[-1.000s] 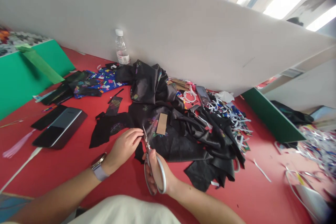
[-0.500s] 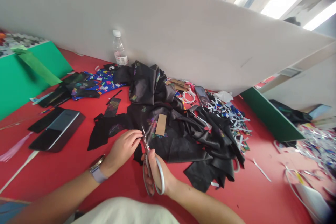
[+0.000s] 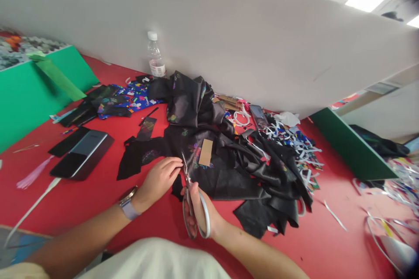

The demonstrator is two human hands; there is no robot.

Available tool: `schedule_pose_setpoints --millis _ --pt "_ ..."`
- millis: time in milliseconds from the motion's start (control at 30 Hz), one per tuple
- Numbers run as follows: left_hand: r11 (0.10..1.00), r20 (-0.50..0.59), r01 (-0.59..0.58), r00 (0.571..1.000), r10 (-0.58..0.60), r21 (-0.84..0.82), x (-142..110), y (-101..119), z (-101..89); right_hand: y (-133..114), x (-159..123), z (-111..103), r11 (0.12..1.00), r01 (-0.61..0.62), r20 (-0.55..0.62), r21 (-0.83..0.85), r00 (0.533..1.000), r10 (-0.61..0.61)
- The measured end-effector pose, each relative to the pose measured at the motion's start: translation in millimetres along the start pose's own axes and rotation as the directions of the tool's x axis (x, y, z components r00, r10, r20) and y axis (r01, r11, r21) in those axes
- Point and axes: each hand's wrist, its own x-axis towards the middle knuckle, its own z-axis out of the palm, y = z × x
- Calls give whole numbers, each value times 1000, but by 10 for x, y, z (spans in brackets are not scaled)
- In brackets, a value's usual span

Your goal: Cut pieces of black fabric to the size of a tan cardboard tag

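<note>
Water bottle (image 3: pixel 155 56): contents unclear | right hand (image 3: pixel 201 213): gripping scissors (image 3: pixel 191 202) | left hand (image 3: pixel 160 177): fingers pressing black fabric (image 3: pixel 225 174) flat.

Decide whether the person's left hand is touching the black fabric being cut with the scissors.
Touching. The head view shows the left hand with its fingertips pressed flat on the black fabric, just left of the scissors blades, with no gap visible.

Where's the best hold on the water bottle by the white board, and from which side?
Grip the water bottle around its clear body just above the label, coming from the front left. It stands upright with the white board close behind it and black fabric heaped at its right, so probably only that side is open.
</note>
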Motion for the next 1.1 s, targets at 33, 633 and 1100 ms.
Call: schedule_pose_setpoints --millis 33,633,1100 --pt "1000 0 -5 1000 5 -2 0 1 1 4 1 0 1000 3 -4 4 1000 -3" --pt "1000 4 25 1000 -25 -16 -18 2 5 11 -10 -12 1000 14 -6 -13 1000 -14" --pt "1000 3 15 1000 -15 -16 -19 1 8 21 -11 -19 999 18 -21 -44 1000 -19"
